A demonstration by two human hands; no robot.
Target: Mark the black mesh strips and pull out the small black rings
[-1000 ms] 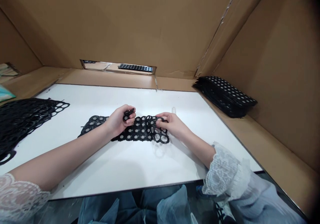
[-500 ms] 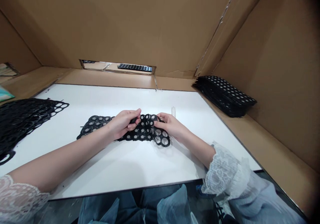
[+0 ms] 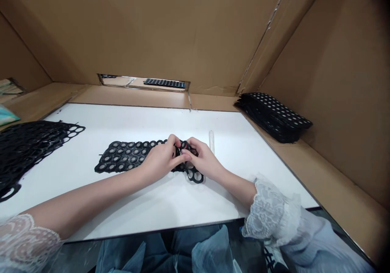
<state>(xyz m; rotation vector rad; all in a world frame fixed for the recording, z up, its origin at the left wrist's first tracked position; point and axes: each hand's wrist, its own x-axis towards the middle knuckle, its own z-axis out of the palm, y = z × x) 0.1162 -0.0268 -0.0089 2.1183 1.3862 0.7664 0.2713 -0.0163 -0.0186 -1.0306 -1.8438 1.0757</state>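
Note:
A black perforated sheet of joined rings (image 3: 123, 157) lies flat on the white tabletop (image 3: 137, 208). My left hand (image 3: 166, 157) is closed on it near its right end, thumb and fingers pinching the rings. My right hand (image 3: 203, 155) grips that same end, its fingertips almost meeting the left ones. The sheet's corner (image 3: 195, 176) bends down below my hands. What exactly sits between the fingertips is hidden. Just beyond my right hand lies a thin clear tube-like piece (image 3: 211, 141).
On the left lies a heap of black ring netting (image 3: 33, 147). A stack of black perforated sheets (image 3: 274, 116) stands on the right cardboard ledge. Cardboard walls (image 3: 152, 29) surround the table, with a slot (image 3: 134, 81) in the back one. A green-white packet (image 3: 6, 115) shows at far left.
My left hand has moved right along the sheet and pinches its right end. My right hand has shifted slightly left. More of the sheet's left part and the clear piece show.

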